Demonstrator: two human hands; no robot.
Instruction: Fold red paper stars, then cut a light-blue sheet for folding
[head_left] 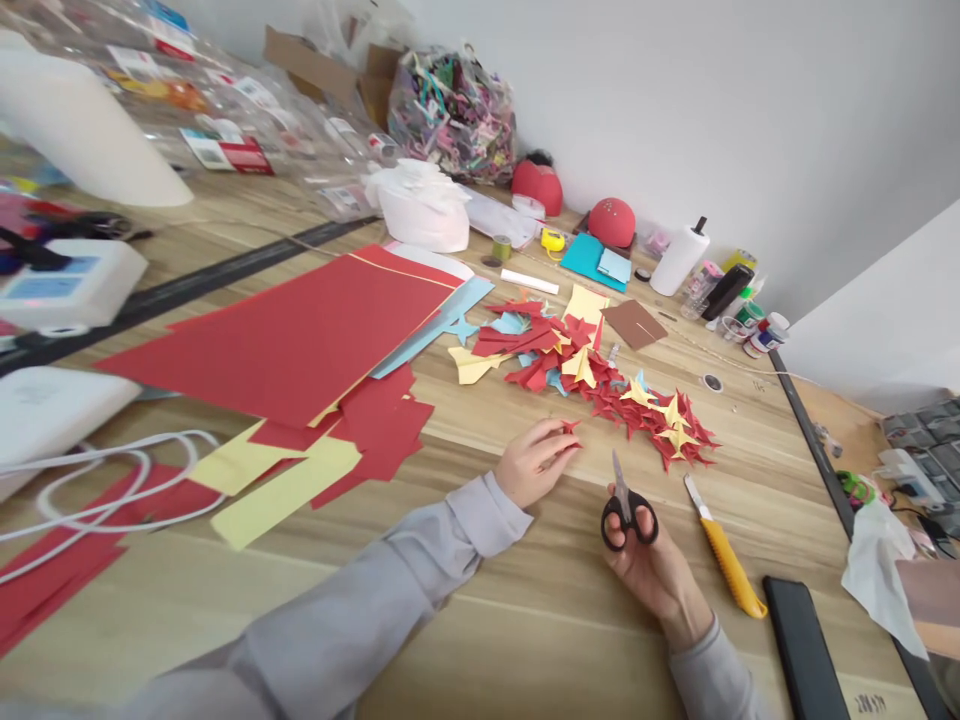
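Note:
My left hand is closed, its fingertips pinching a small red paper piece near the middle of the table. In my right hand are black-handled scissors, held by the finger loops with the blades close together and pointing away from me. Just beyond my hands spreads a pile of folded red, yellow and blue paper shapes. Several red and yellow paper stars form its right end. A yellow-handled knife lies to the right of my right hand.
Large red paper sheets and yellow strips cover the left side, near a white cable. A black phone-like slab lies front right. Along the back are tissues, a white bottle and red pincushion-like domes.

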